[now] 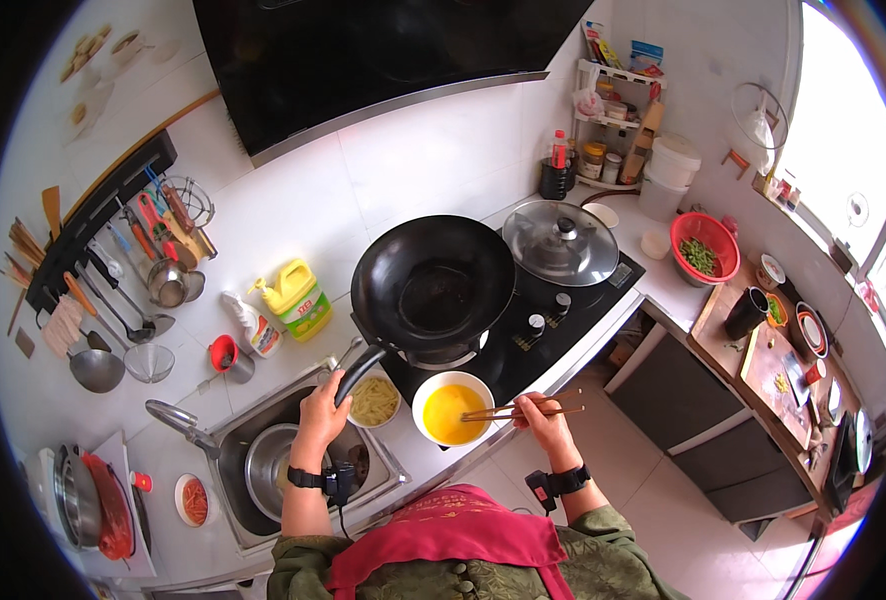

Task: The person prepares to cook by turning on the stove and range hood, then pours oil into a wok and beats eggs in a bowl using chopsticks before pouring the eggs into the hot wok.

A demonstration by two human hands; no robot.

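My left hand (324, 416) grips the handle of a black wok (435, 289), which rests on the left burner of the black glass hob (499, 390). The inside of the wok looks dark and bare. Wooden chopsticks (499, 414) are held in my right hand (544, 424). Their tips dip into yellow beaten egg (447, 414) in a white bowl (417, 427), which stands at the front of the hob. Beside it, close to my left hand, is a bowl of pale cut strips (374, 401), partly behind the wok handle.
A glass lid (561, 244) covers the right burner. The sink (237, 487) at left holds a steel basin (267, 472). A red basin of chopped greens (705, 244) stands in the right corner. A cutting board with a knife (777, 382) lies farther right. Utensils hang from a wall rack (102, 217).
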